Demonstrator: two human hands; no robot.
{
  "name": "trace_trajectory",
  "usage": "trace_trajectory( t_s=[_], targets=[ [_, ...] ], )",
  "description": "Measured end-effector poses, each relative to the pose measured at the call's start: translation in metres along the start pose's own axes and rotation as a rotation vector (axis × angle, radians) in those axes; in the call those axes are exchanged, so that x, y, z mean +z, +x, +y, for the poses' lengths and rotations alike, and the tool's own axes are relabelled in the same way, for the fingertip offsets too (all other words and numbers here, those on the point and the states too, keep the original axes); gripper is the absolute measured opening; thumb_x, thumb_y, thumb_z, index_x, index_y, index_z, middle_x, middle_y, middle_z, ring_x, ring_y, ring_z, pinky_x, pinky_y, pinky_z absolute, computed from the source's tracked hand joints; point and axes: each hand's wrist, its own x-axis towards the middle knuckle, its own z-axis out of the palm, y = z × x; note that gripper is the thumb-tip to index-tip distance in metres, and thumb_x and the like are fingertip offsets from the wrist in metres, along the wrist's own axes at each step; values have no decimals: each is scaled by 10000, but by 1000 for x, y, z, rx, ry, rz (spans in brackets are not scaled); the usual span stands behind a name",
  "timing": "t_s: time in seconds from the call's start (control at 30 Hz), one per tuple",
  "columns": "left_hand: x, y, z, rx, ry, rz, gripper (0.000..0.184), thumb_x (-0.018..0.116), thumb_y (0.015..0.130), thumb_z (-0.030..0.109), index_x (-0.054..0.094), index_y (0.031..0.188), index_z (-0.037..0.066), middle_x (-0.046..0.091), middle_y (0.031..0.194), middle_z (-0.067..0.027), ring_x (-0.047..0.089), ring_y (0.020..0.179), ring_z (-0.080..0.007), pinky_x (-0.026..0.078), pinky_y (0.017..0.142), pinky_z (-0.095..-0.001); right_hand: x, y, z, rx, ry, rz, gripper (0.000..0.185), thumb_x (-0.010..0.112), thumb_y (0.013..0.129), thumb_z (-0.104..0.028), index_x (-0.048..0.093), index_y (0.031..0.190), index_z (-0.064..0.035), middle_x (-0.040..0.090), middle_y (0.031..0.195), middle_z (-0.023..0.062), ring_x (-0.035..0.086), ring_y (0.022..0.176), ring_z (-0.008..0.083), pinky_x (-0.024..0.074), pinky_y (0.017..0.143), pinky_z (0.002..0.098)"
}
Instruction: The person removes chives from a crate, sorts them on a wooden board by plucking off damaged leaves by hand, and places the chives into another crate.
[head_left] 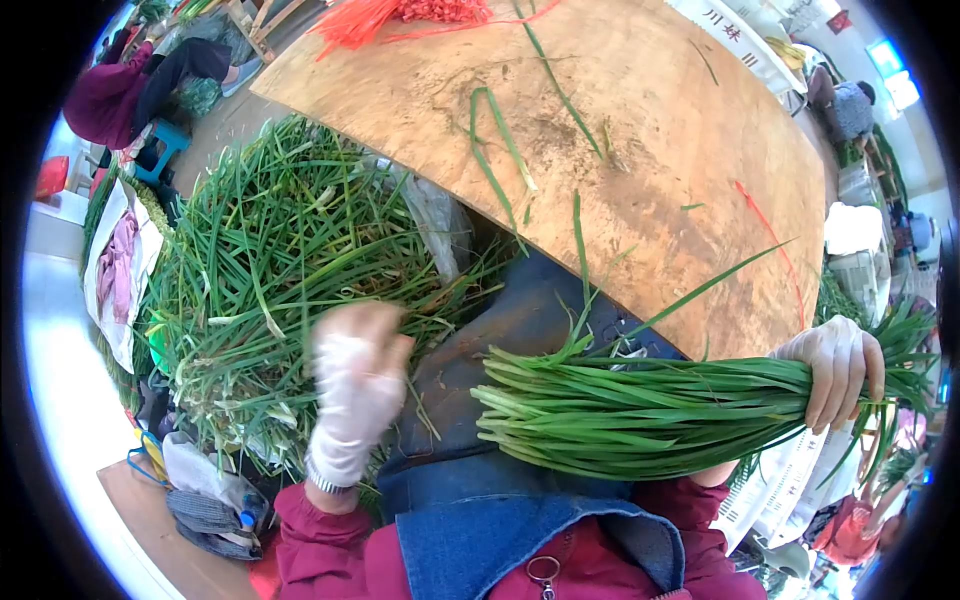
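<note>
My right hand (835, 372), in a white glove with bare fingertips, is wrapped round the leafy end of a thick bundle of long green stalks (640, 410). The bundle lies sideways above my lap, its pale cut ends pointing left. My left hand (362, 365), also gloved, is over the edge of a big loose heap of green stalks (290, 230). Its fingers are smeared by motion, so whether anything is between them is hidden.
A wooden table (680, 140) holds stray leaves, a thin red strip (775, 240) and red ties (400, 20). A person in a maroon top (105, 95) sits at the upper left, near a blue stool (165, 150). Another person (850, 108) is at the far right.
</note>
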Motion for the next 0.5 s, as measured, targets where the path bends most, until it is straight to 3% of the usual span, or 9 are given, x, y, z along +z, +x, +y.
trace_trajectory(
  t_s=[0.07, 0.13, 0.2, 0.23, 0.27, 0.33, 0.37, 0.47, 0.5],
  targets=[
    [15, 14, 24, -69, -466, -420, 309, 579, 794, 109, 590, 1098, 56, 567, 1097, -159, 506, 1061, -321, 401, 932, -390, 0, 2, 2, 7, -3, -3, 121, 582, 706, 112, 504, 799, 97, 561, 490, 175, 569, 369, 229, 489, 311, 331],
    [39, 22, 36, 154, -540, -512, 316, 587, 797, 111, 582, 1105, 45, 574, 1061, -165, 530, 1016, -323, 420, 893, -385, 2, 3, 3, 10, -27, 12, 122, 582, 706, 112, 504, 800, 95, 562, 490, 174, 567, 367, 229, 488, 311, 331],
    [49, 29, 42, 145, -601, -771, 313, 595, 790, 110, 584, 1094, 36, 586, 1011, -158, 547, 976, -312, 426, 856, -383, 4, 2, 1, 14, -71, 33, 123, 583, 706, 111, 505, 799, 93, 563, 490, 173, 565, 363, 229, 488, 310, 330],
    [53, 29, 41, 210, -569, -654, 263, 607, 776, 93, 613, 1031, 26, 605, 915, -146, 568, 905, -306, 445, 792, -368, 4, 2, -1, 10, -78, 28, 129, 586, 705, 111, 504, 804, 94, 563, 491, 174, 566, 365, 231, 487, 311, 329],
    [48, 32, 35, 118, -715, -640, 205, 603, 765, 127, 644, 926, 7, 621, 858, -160, 583, 873, -307, 455, 780, -358, 5, 1, -3, 4, -88, 26, 135, 588, 705, 111, 502, 808, 94, 563, 491, 175, 567, 367, 232, 487, 312, 328],
    [33, 34, 25, -199, -939, -600, 162, 618, 748, 82, 654, 878, -7, 631, 823, -129, 606, 822, -236, 463, 742, -300, 4, 0, -3, 25, -84, 26, 149, 592, 705, 111, 498, 820, 97, 564, 494, 178, 569, 372, 235, 489, 315, 326],
    [26, 31, 21, -207, -978, -501, 140, 626, 731, 31, 656, 859, -18, 633, 820, -90, 600, 795, -175, 458, 729, -266, 0, 1, -2, 53, -69, 27, 156, 594, 706, 111, 495, 827, 100, 564, 496, 181, 571, 376, 238, 490, 317, 326],
    [8, 28, 23, -605, -1138, -488, 130, 634, 748, 21, 651, 868, -28, 632, 788, -75, 583, 735, -146, 456, 674, -259, -8, 4, -4, 111, -57, 11, 179, 591, 710, 117, 484, 854, 112, 567, 509, 192, 577, 387, 251, 499, 326, 335],
    [6, 28, 22, -630, -1130, -493, 126, 637, 750, 27, 653, 864, -25, 633, 781, -74, 582, 728, -141, 455, 667, -256, -10, 5, -3, 118, -56, 14, 180, 590, 709, 118, 485, 855, 113, 567, 511, 193, 577, 387, 252, 500, 327, 337]
  ],
)
